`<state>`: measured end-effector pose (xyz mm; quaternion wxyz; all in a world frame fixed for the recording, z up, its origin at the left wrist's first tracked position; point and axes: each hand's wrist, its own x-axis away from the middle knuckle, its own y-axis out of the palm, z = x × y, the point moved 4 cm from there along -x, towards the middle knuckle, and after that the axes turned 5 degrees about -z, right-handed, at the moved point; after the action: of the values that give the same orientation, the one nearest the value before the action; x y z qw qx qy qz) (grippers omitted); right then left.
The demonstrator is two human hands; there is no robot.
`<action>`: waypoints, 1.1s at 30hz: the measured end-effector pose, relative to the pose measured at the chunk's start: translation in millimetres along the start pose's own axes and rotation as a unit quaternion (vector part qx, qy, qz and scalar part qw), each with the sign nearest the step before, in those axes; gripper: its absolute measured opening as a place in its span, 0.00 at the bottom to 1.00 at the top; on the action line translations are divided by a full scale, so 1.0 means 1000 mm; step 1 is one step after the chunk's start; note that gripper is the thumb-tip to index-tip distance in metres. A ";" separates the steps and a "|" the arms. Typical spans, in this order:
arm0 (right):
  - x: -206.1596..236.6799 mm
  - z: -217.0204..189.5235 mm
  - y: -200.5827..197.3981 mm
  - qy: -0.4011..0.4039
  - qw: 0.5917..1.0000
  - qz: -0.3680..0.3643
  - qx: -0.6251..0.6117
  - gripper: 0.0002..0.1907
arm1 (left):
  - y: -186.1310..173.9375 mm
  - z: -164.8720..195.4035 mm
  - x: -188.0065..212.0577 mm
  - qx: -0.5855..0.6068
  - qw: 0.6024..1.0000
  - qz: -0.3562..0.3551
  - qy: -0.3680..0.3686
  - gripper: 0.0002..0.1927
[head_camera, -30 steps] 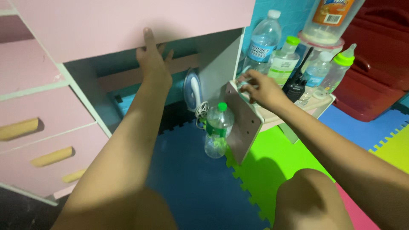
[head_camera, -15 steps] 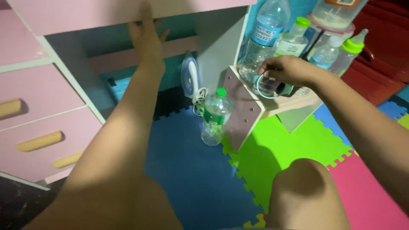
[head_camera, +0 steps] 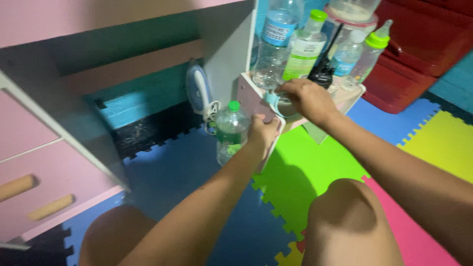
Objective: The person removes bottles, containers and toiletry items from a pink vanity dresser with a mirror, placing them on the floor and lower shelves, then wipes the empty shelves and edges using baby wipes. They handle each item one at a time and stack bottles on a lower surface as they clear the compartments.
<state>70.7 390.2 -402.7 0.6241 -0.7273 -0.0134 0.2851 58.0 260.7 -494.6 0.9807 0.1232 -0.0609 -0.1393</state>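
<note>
My right hand (head_camera: 309, 100) is closed over a clear cup with a light blue handle (head_camera: 272, 102), held at the front edge of a small white stand (head_camera: 248, 92). My left hand (head_camera: 264, 133) grips the stand's front side panel just below that cup. A clear bottle with a green cap (head_camera: 230, 132) stands on the blue floor mat right beside my left hand. On the stand's top are a big water bottle (head_camera: 276, 42), a green-labelled bottle (head_camera: 303, 49), a black handset (head_camera: 322, 75) and a baby bottle with a green top (head_camera: 370, 53).
A blue and white iron (head_camera: 197, 92) with its cord leans in the open space under the pink desk (head_camera: 74, 19). Pink drawers (head_camera: 34, 148) are at the left, a red bin (head_camera: 426, 44) at the back right. My knees (head_camera: 352, 216) rest on coloured foam mats.
My left hand came down from the desk's underside to the stand's side panel. My right hand took hold of the blue-handled cup at the stand's edge. The view shifted right.
</note>
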 end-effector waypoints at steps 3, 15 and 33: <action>0.018 -0.013 -0.007 -0.059 0.993 0.080 -0.066 0.19 | 0.013 0.002 -0.002 0.055 0.997 0.013 0.060 0.29; 0.053 0.020 0.065 0.185 0.944 0.181 -0.205 0.14 | 0.007 -0.001 -0.021 0.035 0.997 0.036 0.051 0.17; 0.052 0.056 0.089 0.301 0.854 0.214 -0.365 0.15 | 0.000 -0.016 -0.029 0.061 0.995 0.039 0.070 0.42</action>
<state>60.2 440.0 -508.1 0.2103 -0.9382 0.2282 0.1531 32.7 272.4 -512.5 0.9779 0.1897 -0.0051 -0.0882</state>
